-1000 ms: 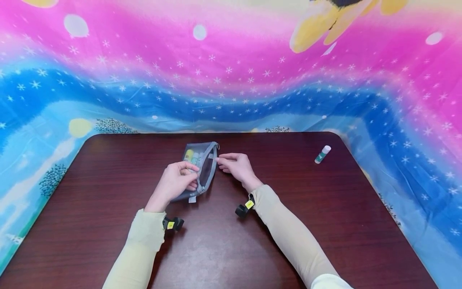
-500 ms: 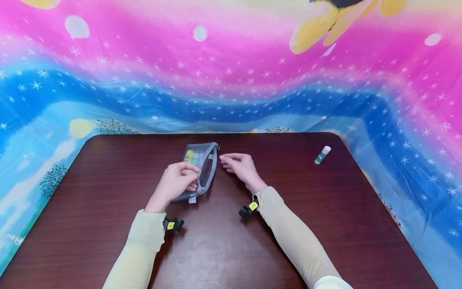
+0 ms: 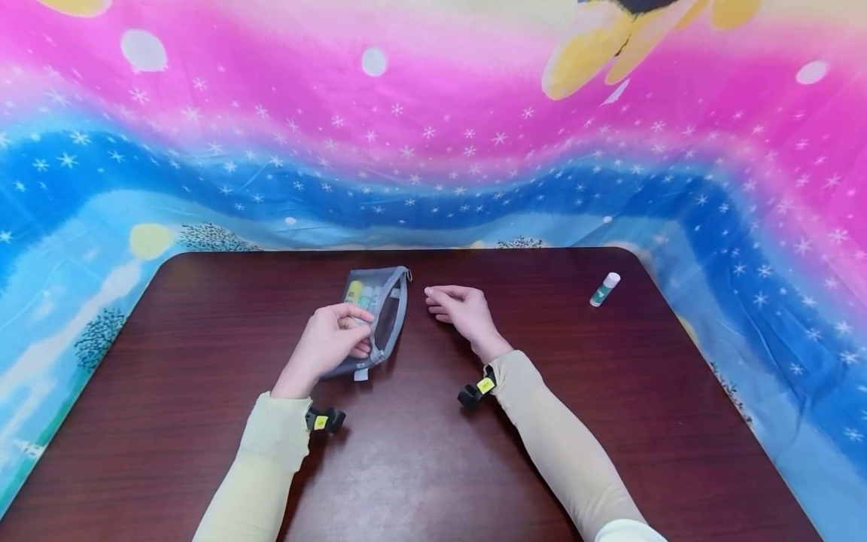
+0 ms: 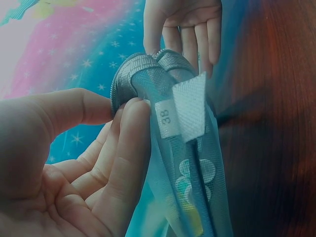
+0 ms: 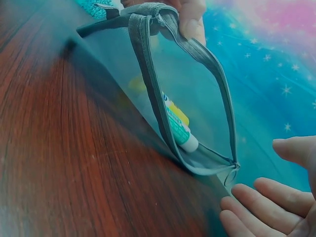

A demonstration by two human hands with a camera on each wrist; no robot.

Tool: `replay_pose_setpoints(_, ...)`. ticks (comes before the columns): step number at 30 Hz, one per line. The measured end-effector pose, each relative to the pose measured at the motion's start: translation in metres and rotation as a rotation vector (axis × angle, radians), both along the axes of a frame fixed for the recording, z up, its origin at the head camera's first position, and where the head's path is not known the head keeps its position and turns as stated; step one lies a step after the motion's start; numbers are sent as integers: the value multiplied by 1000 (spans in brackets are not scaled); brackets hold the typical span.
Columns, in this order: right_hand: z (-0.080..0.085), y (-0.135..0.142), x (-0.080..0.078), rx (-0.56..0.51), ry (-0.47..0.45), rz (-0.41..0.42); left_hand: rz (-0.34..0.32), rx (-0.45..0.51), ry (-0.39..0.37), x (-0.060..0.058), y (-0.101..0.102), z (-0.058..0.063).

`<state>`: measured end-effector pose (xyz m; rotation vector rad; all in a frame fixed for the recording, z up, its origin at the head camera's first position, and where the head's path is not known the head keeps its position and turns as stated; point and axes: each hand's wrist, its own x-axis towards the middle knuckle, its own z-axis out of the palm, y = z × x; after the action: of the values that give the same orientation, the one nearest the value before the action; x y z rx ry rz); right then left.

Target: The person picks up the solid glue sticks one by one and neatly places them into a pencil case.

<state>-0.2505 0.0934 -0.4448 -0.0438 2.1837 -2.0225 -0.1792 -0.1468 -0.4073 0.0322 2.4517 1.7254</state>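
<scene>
A grey mesh zipper pouch lies on the table with its zipped mouth unfastened and gaping. My left hand pinches the pouch's rim between thumb and finger, beside a white tag. Inside the pouch, the right wrist view shows a green-labelled glue stick against a yellow one; more round white ends show through the mesh in the left wrist view. My right hand hovers just right of the mouth, fingers relaxed and holding nothing, near the zipper pull.
Another glue stick, green and white, lies at the table's right rear. The dark wood table ends at the back against a colourful printed curtain. Each wrist carries a small black camera.
My right hand has drawn away from the pouch's rim to the right. My left hand and the pouch have stayed where they were.
</scene>
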Motion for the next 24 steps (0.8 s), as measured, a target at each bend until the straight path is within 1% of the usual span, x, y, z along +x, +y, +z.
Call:
replay_pose_setpoints(4,0,4,-1,4,-9,-15,-1,9,-3,0,0,0)
replay_pose_setpoints(7,2,7,-1,-3,-8,-22,0,8,-3,0,0,0)
replay_pose_setpoints(9,3,10,-1,-6,6,-28,1,5,-4,0,0,-1)
replay_pose_setpoints(17,-1,20,-2,-14,23,-66,-2,-4,-2,-1,-1,-1)
replay_pose_setpoints(24,4,27,0,-34,24,-77,-8,1,-2,-2,-1,-1)
